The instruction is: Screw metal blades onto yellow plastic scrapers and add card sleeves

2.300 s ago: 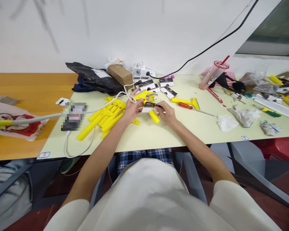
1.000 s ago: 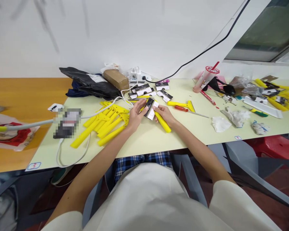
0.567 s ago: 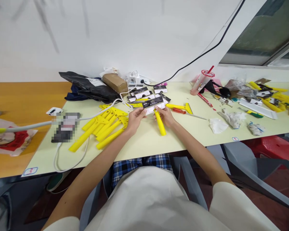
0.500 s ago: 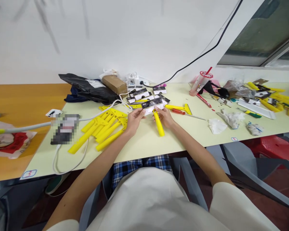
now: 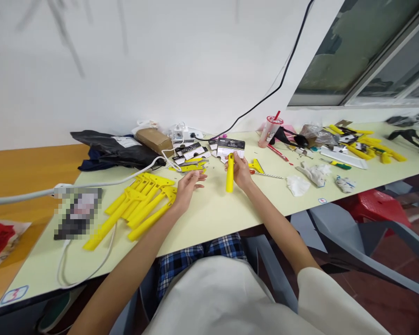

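Note:
My right hand (image 5: 242,173) is closed around a yellow scraper (image 5: 229,177), its handle pointing down toward me. A black-and-white card sleeve (image 5: 231,147) covers the scraper's head. To the left, my left hand (image 5: 187,190) is apart from it, fingers loosely spread and holding nothing. Beside that hand lies a pile of yellow scrapers (image 5: 139,201). More black-and-white card sleeves (image 5: 191,150) lie behind, with flat yellow pieces (image 5: 192,167) in front of them. Another yellow scraper (image 5: 256,166) is partly hidden behind my right hand, near a screwdriver (image 5: 272,176).
A black plastic bag (image 5: 115,151) and a brown box (image 5: 154,139) sit against the wall. A white cable (image 5: 91,186) crosses the left side. Rightward are a drink cup (image 5: 270,132), crumpled tissues (image 5: 298,185), a green-handled screwdriver (image 5: 340,164) and more yellow scrapers (image 5: 373,146).
My left hand has let go of the card sleeve and moved left and down. The scraper with its sleeve stays in my right hand, now turned more upright. The view has shifted right.

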A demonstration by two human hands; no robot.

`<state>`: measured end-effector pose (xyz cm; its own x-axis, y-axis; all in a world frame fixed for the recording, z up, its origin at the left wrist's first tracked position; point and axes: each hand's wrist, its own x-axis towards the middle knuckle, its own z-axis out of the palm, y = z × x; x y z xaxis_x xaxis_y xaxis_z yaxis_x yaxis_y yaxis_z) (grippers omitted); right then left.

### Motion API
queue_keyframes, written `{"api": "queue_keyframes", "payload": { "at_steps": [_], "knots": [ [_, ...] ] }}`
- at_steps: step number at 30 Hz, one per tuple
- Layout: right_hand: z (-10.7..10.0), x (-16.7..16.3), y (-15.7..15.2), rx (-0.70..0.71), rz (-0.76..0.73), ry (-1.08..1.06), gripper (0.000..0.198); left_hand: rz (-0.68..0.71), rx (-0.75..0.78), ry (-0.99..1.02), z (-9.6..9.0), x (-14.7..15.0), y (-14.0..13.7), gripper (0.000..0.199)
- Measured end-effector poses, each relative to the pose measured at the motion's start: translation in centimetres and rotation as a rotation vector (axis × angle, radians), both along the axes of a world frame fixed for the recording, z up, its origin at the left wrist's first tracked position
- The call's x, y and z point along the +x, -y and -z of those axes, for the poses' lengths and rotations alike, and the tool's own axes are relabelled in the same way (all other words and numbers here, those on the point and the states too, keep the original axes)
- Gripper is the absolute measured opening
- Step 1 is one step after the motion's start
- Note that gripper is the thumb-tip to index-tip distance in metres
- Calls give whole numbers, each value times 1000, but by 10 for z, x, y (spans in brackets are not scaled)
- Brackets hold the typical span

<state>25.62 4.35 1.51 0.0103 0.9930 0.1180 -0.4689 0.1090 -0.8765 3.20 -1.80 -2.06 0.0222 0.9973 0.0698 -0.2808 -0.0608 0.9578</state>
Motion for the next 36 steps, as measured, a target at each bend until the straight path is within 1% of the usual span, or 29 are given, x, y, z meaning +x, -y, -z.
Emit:
{"api": "queue_keyframes", "payload": {
  "at_steps": [3,7,15,20,22,24,27,29,31,33,36],
  "knots": [
    [-6,10,-3,20,91,-21,56,8,-7,-13,2,1,0,56],
    [-7,17,-6,27,124,-39,56,20,-6,-19,4,0,0,53],
    [-5,13,-3,21,72,-83,54,27,-4,-23,4,0,0,47],
    [-1,10,-3,-6,38,-9,55,34,8,-24,4,-1,1,48],
    [4,8,-3,-33,1,49,55,41,20,-24,3,0,1,49],
    [11,3,-2,-68,-74,98,55,48,20,-21,3,1,1,53],
    [24,-7,2,-98,-249,152,54,67,4,-18,3,3,0,60],
    [30,-13,5,-100,-379,208,51,66,0,-22,3,4,-1,59],
    [34,-16,7,-86,-469,292,48,40,-2,-32,5,4,-2,56],
    [35,-16,8,-59,-503,374,47,8,-10,-35,7,4,-3,53],
    [34,-13,6,-11,-477,431,47,-17,-19,-22,10,3,-5,50]
  ]
}}
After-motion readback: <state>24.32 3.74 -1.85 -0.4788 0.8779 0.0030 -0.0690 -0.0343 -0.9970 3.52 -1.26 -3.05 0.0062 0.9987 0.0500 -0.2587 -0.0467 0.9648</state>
